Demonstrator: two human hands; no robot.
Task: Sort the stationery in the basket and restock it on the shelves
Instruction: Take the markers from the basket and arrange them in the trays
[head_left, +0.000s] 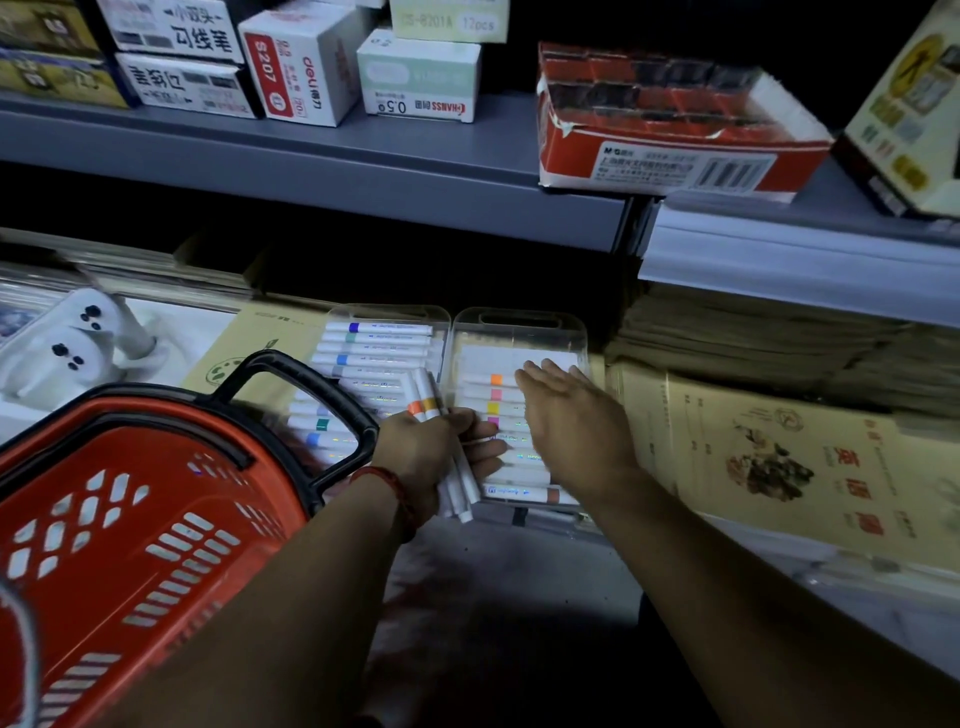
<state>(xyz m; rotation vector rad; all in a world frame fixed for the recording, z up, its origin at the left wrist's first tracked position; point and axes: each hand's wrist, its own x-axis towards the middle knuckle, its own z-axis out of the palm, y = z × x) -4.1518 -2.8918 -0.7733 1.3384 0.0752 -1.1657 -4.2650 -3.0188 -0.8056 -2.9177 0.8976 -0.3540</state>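
Left hand (421, 452), centre frame: fingers curled round a bundle of markers (425, 396). Right hand (571, 421): fingers straight, flat over the open clear case (519, 325) on the lower shelf. Risks: the loose bundle slipping to the floor, and downward pressure tipping the case, which lies near the shelf edge.

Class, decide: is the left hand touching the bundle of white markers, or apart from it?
Touching. The head view shows the left hand curled round the bundle of white markers, whose ends stick out above and below.
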